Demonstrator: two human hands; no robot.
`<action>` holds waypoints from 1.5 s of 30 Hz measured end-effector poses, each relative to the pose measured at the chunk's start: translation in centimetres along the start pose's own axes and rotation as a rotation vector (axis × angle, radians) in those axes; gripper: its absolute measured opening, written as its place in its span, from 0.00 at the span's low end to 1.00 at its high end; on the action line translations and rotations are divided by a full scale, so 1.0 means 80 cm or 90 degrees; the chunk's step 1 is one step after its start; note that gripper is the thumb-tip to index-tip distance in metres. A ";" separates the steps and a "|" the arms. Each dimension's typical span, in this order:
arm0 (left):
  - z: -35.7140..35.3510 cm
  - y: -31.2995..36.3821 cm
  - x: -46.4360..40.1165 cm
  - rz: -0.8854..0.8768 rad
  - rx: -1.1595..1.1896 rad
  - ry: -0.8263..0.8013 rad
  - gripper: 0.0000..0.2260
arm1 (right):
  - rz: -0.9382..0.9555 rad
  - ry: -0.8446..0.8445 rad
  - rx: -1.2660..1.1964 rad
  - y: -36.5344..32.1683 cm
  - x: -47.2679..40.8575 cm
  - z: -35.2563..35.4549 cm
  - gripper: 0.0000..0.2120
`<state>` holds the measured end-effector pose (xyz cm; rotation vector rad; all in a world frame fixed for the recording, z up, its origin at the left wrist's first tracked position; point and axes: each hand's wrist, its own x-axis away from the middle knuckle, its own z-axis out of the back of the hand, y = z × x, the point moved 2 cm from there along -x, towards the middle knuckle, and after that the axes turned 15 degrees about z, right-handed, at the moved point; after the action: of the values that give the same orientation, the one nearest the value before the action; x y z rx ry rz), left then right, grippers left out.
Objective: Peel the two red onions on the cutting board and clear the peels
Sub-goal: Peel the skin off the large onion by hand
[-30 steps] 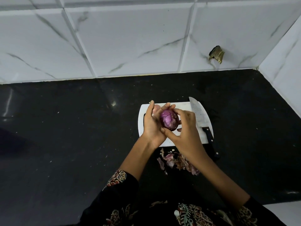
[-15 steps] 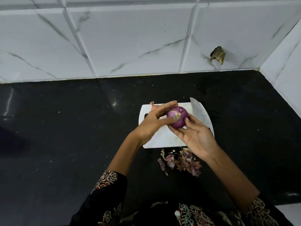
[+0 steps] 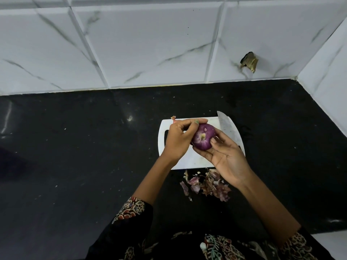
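Observation:
A peeled purple red onion is held above the white cutting board, its pale root end facing me. My right hand cups it from below, thumb on its side. My left hand touches the onion's left side with its fingertips, fingers curled against it. Behind my left hand only the dry pinkish tip of a second onion shows at the board's far left corner; the rest is hidden. A heap of onion peels lies on the counter just in front of the board.
A knife lies on the board's right side, blade pointing away, handle hidden under my right hand. The black counter meets a tiled wall behind and another on the right. A damaged spot marks the back wall.
The onion turned from lying between both hands to sitting in my right palm with its root end up. My right hand rolled palm-up and my left hand shifted to the onion's left side.

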<state>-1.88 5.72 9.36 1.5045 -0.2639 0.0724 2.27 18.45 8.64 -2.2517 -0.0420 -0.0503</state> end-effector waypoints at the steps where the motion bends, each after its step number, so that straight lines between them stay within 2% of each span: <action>1: 0.001 0.000 0.000 0.002 -0.001 -0.013 0.09 | -0.002 0.001 0.001 -0.001 0.000 0.001 0.21; 10: 0.004 -0.004 0.000 0.024 -0.044 -0.043 0.10 | -0.022 0.012 0.025 0.004 0.003 0.008 0.23; 15: 0.012 -0.020 -0.004 0.104 -0.007 -0.028 0.12 | -0.036 0.050 -0.006 0.006 -0.001 0.010 0.22; 18: 0.019 -0.025 0.002 0.156 0.010 -0.056 0.11 | -0.041 0.089 -0.004 0.012 -0.007 0.014 0.17; 20: 0.025 -0.026 0.005 0.174 -0.009 -0.064 0.13 | -0.050 0.090 0.082 0.020 -0.008 0.017 0.13; 23: 0.032 -0.028 0.008 0.184 -0.049 -0.051 0.15 | -0.029 0.054 0.347 0.034 -0.013 0.021 0.10; 25: 0.038 -0.034 0.007 0.188 -0.054 -0.029 0.15 | -0.023 0.027 0.435 0.043 -0.019 0.022 0.10; 29: 0.044 -0.047 0.001 0.178 -0.089 -0.002 0.15 | -0.060 0.030 0.436 0.056 -0.034 0.021 0.13; 32: 0.050 -0.059 -0.007 0.191 -0.103 0.017 0.14 | -0.083 0.018 0.494 0.066 -0.041 0.021 0.14; 36: 0.055 -0.083 -0.015 0.226 -0.144 0.015 0.14 | -0.133 -0.074 0.569 0.079 -0.041 0.021 0.26; 41: 0.056 -0.091 -0.018 0.211 -0.212 -0.007 0.16 | -0.051 -0.174 0.761 0.084 -0.044 0.020 0.30; 45: 0.056 -0.094 -0.019 0.200 -0.222 -0.031 0.18 | -0.036 -0.192 0.767 0.086 -0.041 0.027 0.30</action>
<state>-2.33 0.95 1.87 1.1102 -0.5238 0.2286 -0.65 15.80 1.78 -1.0368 -0.2304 0.2293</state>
